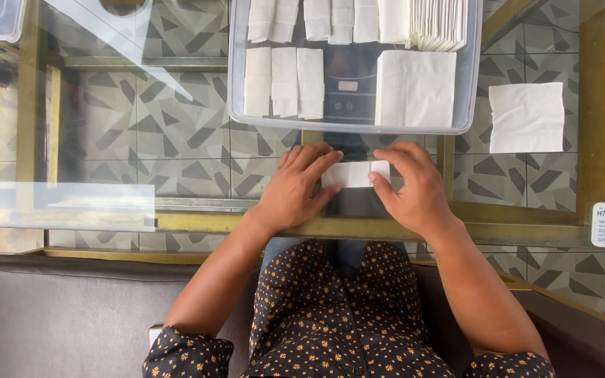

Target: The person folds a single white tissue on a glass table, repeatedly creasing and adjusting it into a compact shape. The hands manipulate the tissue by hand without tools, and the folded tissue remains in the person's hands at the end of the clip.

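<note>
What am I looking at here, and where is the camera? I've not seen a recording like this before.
There is one picture, taken by a camera worn on a person's head and looking down at their own two bare hands. No machine is involved. The person sits at a glass table with a gold-coloured frame; a patterned tile floor shows through the glass. The left hand and right hand press a small folded white napkin flat on the glass, the fingers resting on its ends. Beyond the hands stands a clear plastic bin holding folded napkins and stacked unfolded ones. One loose white napkin lies unfolded to the right.
</note>
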